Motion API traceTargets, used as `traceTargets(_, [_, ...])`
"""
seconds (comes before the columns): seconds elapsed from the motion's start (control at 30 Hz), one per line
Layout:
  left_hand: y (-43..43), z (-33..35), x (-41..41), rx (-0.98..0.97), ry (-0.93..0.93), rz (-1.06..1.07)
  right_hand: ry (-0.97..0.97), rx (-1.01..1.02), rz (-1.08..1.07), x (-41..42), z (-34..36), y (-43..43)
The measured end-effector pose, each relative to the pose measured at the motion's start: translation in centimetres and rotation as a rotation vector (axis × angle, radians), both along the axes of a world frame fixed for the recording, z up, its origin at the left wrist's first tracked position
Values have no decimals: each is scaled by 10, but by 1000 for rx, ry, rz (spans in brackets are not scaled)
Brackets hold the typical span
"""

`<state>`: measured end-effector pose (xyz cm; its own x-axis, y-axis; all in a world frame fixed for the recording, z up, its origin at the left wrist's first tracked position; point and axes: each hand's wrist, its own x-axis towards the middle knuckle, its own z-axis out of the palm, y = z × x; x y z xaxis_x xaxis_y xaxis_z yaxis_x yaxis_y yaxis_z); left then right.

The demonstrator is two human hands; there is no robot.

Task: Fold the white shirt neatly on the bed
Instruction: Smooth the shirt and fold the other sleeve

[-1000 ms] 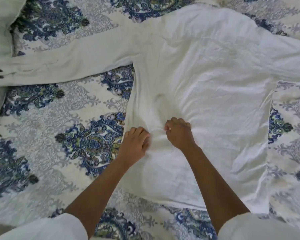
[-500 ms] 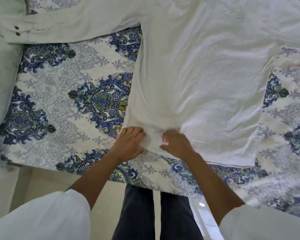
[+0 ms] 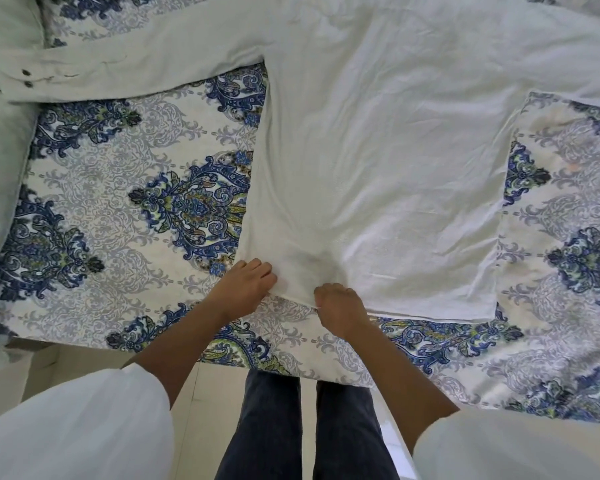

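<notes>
The shirt (image 3: 378, 168) hem is gripped by the left hand (image 3: 245, 289) (at the corner) and the right hand (image 3: 336, 306) — bare bedspread (image 3: 118, 209) is seen left of the grip, floor (image 3: 205, 403) behind it.

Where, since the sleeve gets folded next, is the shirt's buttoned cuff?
In the head view, the buttoned cuff lies upper left, at the end of the outstretched sleeve of the white shirt, beside pale green bedding.
</notes>
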<state>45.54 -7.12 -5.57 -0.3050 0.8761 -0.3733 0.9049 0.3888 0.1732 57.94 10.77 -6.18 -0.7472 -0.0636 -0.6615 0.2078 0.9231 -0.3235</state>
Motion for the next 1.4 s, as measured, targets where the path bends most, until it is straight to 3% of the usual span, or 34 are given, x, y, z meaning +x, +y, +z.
traceTargets(0.17, [-7, -8, 4, -25, -4, -23, -66, -62, -36, -1, 3, -5])
traceTargets(0.27, [-3, -4, 2, -48, -119, 52, -141, -118, -75, -7, 4, 0])
traceTargets(0.33, [8, 0, -4, -43, -231, 346, -115, -171, -234, -14, 6, 12])
traceTargets(0.43, [35, 3, -24, 203, -126, 898, 101, -121, -427, -31, 9, 36])
traceTargets(0.5, [49, 1, -44, 177, -102, 1186, 176, -128, -498, -45, 9, 46])
traceTargets(0.53, [53, -1, -52, 117, -129, 1223, 186, -151, -520, -53, 8, 49])
traceTargets(0.63, [52, -6, -63, 32, -182, 1145, 182, -189, -560, -72, 5, 53])
traceTargets(0.83, [47, -7, -72, 48, -212, 1363, 122, -161, -597, -88, -2, 49])
traceTargets(0.9, [58, -4, -81, 150, -114, 1277, 101, -145, -578, -94, -2, 50])
traceTargets(1.0, [71, -11, -99, 107, -89, 1111, 94, -123, -549, -109, -3, 52])
traceTargets(1.17, [65, -29, -107, 200, -212, 1425, 271, -120, -643, -144, -4, 54])
traceTargets(1.23, [73, -29, -109, 237, -164, 1482, 392, -97, -648, -162, -9, 55])
traceTargets(1.3, [85, -31, -128, 277, -43, 1350, 478, -74, -641, -184, -15, 53])
traceTargets(1.4, [105, -31, -169, 228, 19, 968, 527, -50, -631, -214, -21, 50])
